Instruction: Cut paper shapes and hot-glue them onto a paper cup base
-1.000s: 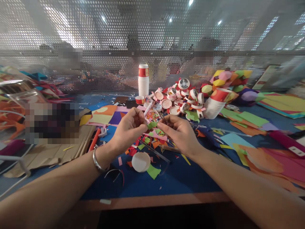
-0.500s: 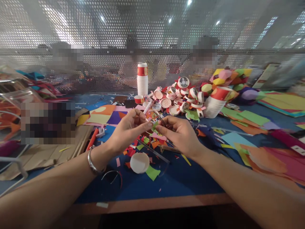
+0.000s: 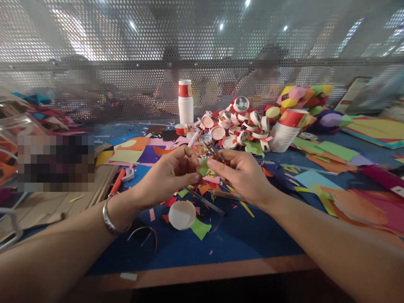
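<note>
- Perforated screen (image 3: 142,46) across upper frame; blue desk (image 3: 252,248) below it, scraps heaped mid-frame.
- Right hand (image 3: 244,174), centre right: we see the grip closed around scissors (image 3: 216,153), points tipped up-left, likely keeping blades off the fingers.
- Green paper piece (image 3: 203,167), frame centre, between both hands, against our right thumb; probably steadied there.
- Left hand (image 3: 162,176), centre left: fingers curled beside the green piece; can't tell if they pinch it.
- White paper disc (image 3: 182,215), lower centre, lies just beside green scrap (image 3: 201,229).
- Cup stack (image 3: 186,110), upper centre, upright, nested probably to save room.
</note>
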`<state>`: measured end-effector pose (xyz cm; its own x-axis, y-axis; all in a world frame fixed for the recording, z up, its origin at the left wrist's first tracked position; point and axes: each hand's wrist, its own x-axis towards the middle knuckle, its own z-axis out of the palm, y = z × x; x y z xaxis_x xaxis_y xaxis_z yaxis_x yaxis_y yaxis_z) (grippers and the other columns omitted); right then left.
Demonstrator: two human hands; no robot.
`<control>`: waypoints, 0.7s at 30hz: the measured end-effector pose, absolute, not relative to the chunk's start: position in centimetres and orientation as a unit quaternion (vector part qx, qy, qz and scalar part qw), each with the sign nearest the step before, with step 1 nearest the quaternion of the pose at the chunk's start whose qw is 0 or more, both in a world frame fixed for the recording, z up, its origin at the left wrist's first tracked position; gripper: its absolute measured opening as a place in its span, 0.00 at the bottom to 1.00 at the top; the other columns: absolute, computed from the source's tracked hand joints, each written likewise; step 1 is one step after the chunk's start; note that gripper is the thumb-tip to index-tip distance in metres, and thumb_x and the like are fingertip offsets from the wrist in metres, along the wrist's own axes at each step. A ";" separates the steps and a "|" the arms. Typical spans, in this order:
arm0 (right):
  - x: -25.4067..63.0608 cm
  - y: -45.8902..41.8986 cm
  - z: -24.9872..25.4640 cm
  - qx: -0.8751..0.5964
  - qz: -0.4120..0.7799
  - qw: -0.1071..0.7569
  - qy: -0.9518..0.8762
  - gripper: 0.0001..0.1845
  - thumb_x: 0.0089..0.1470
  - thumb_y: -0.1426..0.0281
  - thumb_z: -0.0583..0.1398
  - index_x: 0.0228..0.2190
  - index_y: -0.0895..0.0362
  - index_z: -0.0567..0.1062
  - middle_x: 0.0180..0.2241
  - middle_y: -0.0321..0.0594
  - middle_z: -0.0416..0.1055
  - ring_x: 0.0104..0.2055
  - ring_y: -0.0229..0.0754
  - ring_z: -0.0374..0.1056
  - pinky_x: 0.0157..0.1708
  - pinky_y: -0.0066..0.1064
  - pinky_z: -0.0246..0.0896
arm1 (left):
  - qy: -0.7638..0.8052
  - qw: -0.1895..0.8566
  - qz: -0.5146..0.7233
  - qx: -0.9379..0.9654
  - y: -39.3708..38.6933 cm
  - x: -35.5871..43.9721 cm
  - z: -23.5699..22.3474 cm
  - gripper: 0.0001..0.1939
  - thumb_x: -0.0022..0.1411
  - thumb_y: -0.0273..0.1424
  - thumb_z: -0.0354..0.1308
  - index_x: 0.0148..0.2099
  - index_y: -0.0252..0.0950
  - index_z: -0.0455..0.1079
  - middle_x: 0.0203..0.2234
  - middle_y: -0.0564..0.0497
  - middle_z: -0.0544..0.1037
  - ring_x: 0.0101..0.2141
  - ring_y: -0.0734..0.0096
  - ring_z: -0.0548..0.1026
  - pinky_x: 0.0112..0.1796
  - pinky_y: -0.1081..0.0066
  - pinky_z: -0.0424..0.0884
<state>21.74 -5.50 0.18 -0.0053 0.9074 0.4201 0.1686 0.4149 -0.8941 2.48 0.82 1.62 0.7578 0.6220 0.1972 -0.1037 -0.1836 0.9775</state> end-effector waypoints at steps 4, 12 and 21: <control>21.9 -5.5 0.1 -0.422 0.340 0.556 -0.630 0.16 0.59 0.63 0.64 0.23 0.57 0.70 0.20 0.27 0.55 0.22 0.32 0.48 0.21 0.27 0.46 | 0.175 0.612 0.292 0.714 0.5 2.6 1.7 0.12 0.61 0.20 0.62 0.42 0.35 0.63 0.32 0.56 0.72 0.32 0.81 0.73 0.36 0.78 0.74; 22.0 -5.8 0.4 -0.412 0.344 0.557 -0.633 0.14 0.60 0.63 0.63 0.26 0.57 0.73 0.20 0.27 0.56 0.22 0.31 0.49 0.21 0.27 0.48 | 0.208 0.611 0.287 0.708 0.6 2.8 1.5 0.13 0.61 0.24 0.65 0.42 0.36 0.63 0.28 0.56 0.74 0.30 0.77 0.75 0.35 0.74 0.74; 22.0 -5.8 0.7 -0.414 0.381 0.560 -0.608 0.15 0.57 0.58 0.66 0.27 0.56 0.74 0.19 0.25 0.53 0.22 0.33 0.49 0.26 0.28 0.55 | 0.182 0.590 0.312 0.722 0.4 2.9 1.2 0.09 0.63 0.26 0.64 0.42 0.36 0.66 0.32 0.55 0.73 0.33 0.79 0.73 0.34 0.77 0.70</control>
<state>21.96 -5.78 0.65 -0.0307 0.9303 0.3654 0.0772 0.3667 -0.9271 2.88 0.42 1.23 0.7386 0.6316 0.2358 -0.1061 -0.2365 0.9658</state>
